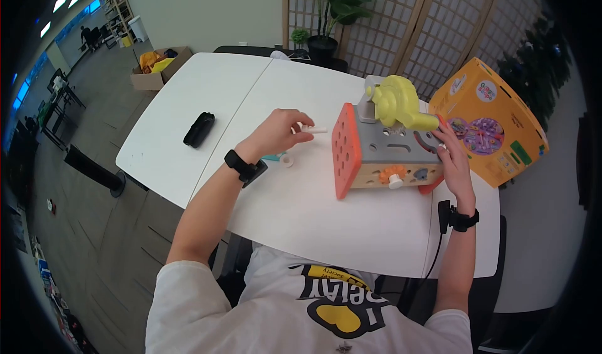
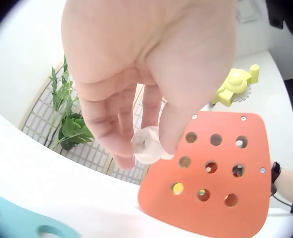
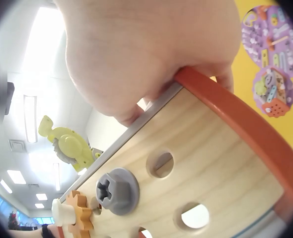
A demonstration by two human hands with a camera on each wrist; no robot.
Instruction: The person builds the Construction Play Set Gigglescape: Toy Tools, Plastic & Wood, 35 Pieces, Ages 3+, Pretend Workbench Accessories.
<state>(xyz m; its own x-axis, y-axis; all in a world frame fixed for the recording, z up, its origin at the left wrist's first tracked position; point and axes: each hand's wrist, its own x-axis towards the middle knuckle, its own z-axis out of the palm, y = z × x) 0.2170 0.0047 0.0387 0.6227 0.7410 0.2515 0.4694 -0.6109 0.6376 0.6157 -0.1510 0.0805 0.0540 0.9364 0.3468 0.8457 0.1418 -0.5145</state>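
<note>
The left hand (image 1: 279,131) pinches a small white peg (image 1: 313,129) between thumb and fingers, just left of the toy workbench's red perforated side panel (image 1: 346,150). In the left wrist view the white peg (image 2: 147,145) is seen nearly end-on beside the red panel (image 2: 211,173). The right hand (image 1: 456,166) grips the workbench's far right end; in the right wrist view this hand (image 3: 151,54) lies over the top edge above the wooden side (image 3: 226,153). A yellow-green geared piece (image 1: 396,102) stands on the grey top (image 1: 392,142). An orange gear (image 1: 392,173) is on the front.
A teal piece (image 1: 271,158) and a small pale ring (image 1: 286,160) lie below the left hand. A black case (image 1: 199,130) lies on the white table (image 1: 157,144) at left. An orange-yellow box (image 1: 520,125) leans behind the workbench's right end.
</note>
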